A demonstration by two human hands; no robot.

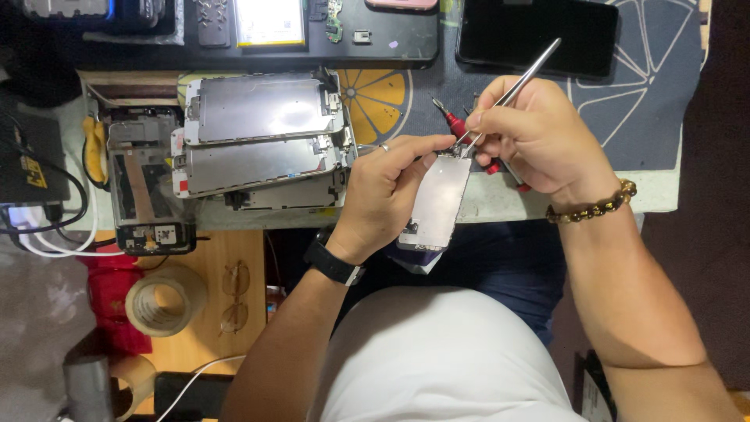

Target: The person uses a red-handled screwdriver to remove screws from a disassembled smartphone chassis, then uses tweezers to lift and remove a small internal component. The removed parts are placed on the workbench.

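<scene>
My left hand (383, 191) grips a phone screen assembly with a silver metal back plate (437, 205), held upright over the table's near edge. My right hand (535, 133) pinches a pair of steel tweezers (522, 82), whose tips touch the top end of that plate. A ring sits on my left hand and a black watch (332, 262) on that wrist. A beaded bracelet (594, 207) circles my right wrist. A red-handled screwdriver (457, 125) lies on the mat just behind my right hand.
A stack of silver screen plates (262, 137) lies left of my hands. A black phone (537, 33) rests at the back on a citrus-print mat (648, 94). A dark parts tray (258, 35) is at the back left. Tape rolls (160, 301) and glasses (234, 297) sit lower left.
</scene>
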